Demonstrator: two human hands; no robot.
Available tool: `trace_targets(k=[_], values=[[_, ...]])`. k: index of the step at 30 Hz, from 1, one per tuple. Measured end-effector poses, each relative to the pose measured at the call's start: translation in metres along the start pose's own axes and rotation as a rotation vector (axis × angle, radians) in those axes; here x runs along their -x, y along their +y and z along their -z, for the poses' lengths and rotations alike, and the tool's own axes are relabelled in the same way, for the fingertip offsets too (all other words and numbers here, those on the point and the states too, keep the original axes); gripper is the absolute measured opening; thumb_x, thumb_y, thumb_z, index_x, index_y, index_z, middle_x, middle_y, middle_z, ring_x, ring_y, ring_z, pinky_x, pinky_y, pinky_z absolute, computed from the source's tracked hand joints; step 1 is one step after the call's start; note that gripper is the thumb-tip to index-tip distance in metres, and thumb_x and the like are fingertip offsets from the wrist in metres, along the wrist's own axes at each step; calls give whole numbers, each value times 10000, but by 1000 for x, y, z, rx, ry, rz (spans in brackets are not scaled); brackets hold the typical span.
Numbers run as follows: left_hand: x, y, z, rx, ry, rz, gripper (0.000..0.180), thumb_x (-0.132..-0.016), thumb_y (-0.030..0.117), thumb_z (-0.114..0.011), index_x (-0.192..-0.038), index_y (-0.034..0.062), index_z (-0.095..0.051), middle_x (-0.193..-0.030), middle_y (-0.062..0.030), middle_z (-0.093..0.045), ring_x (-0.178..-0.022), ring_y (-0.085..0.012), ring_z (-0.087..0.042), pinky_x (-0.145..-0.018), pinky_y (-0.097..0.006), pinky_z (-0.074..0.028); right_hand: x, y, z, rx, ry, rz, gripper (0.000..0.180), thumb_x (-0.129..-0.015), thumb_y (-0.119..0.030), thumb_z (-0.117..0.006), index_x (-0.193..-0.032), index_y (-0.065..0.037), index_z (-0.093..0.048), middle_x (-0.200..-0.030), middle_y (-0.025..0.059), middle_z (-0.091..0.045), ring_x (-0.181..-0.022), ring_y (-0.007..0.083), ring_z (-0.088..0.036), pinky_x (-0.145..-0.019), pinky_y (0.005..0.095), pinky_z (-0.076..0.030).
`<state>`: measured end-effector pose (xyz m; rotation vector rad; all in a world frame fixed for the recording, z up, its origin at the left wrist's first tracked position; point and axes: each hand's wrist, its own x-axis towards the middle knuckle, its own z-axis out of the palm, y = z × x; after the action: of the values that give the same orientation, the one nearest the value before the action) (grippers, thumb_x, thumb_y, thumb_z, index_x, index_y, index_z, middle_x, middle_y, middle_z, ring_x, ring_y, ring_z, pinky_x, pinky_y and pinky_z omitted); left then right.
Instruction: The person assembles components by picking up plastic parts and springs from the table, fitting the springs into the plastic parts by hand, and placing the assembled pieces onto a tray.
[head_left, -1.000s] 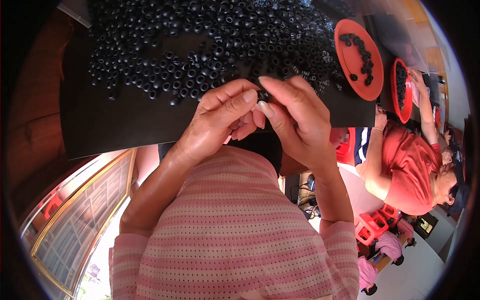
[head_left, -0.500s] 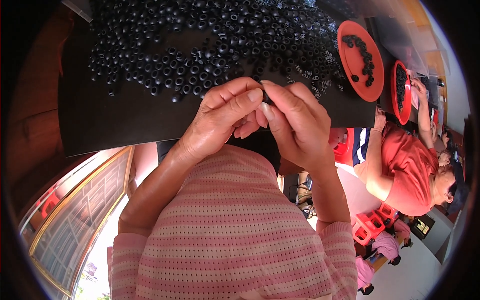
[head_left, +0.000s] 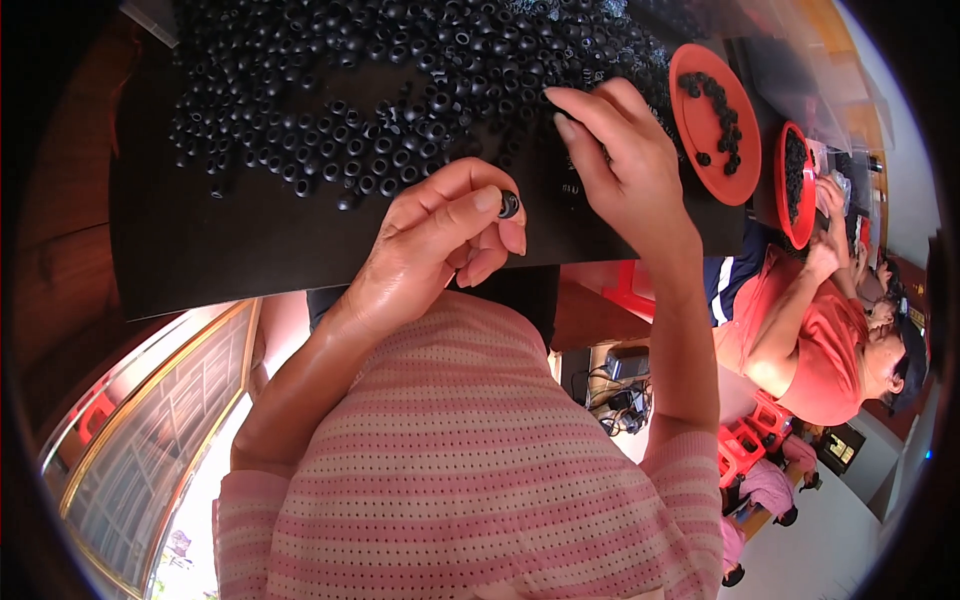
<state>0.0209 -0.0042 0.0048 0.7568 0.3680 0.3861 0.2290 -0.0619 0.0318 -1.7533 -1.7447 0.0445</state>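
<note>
Between the thumb and curled fingers of my left hand (head_left: 432, 232), a small hollow black plastic piece (head_left: 509, 205) is held with its round opening showing. This hand is above the front edge of the black table (head_left: 230, 255). Farther right, my right hand (head_left: 632, 165) hovers at the near right side of a wide heap of similar black pieces (head_left: 390, 60). Its thumb and forefinger tips are apart, and I see nothing between them. Small metal springs (head_left: 572, 188) lie beneath and beside that hand, partly covered by it.
An orange-red plate (head_left: 715, 150) with several black pieces stands right of my right hand. Beyond it is another red plate (head_left: 795, 185), fuller, beside a co-worker in a red shirt (head_left: 800, 340). Cables (head_left: 622, 405) hang below the table, near red stools (head_left: 742, 450).
My hands have parted. The right hand has moved away and to the right, over the springs, while the left keeps the black piece. The co-worker's arms have shifted.
</note>
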Motion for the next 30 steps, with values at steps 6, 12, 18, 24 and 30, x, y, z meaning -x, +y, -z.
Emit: trace_targets(k=[6, 12, 18, 24, 30], values=[[1, 5, 5, 84, -8, 10, 322, -1009, 314, -492, -1053, -4, -520, -845, -118, -603, -542, -80, -417, -491, -220, -320, -22, 20, -2, 210, -141, 34, 147, -849, -99, -669, -993, -113, -699, -864, 58, -588, -747, 274, -645, -592, 404, -497], [0, 5, 5, 80, -12, 39, 312, -1009, 292, -484, -1013, -16, -531, -781, -121, -599, -538, -88, -441, -484, -227, -338, -22, 20, 6, 188, -186, -36, 139, -871, -99, -641, -1004, -99, -683, -902, 57, -591, -754, 295, -638, -620, 408, -503], [-1, 3, 7, 95, -49, 31, 290, -1007, 262, -477, -990, -21, -541, -778, -127, -609, -524, -101, -443, -480, -234, -355, -22, 25, 13, 203, -161, -57, 141, -877, -88, -626, -1010, -96, -671, -907, 67, -587, -763, 297, -634, -633, 400, -502], [-1, 3, 6, 38, -29, 67, 274, -1011, 234, -486, -999, -30, -558, -789, -131, -616, -528, -106, -447, -482, -230, -362, -29, 29, 6, 173, -200, -71, 146, -884, -63, -623, -1028, -62, -652, -911, 80, -578, -760, 282, -617, -646, 374, -487], [-3, 2, 3, 4, -36, 65, 253, -1019, 216, -479, -1022, -19, -572, -785, -124, -613, -537, -105, -455, -477, -225, -352, -35, 29, 7, 315, -243, -53, 153, -893, -73, -626, -1045, -56, -619, -935, 95, -578, -794, 288, -619, -671, 387, -485]])
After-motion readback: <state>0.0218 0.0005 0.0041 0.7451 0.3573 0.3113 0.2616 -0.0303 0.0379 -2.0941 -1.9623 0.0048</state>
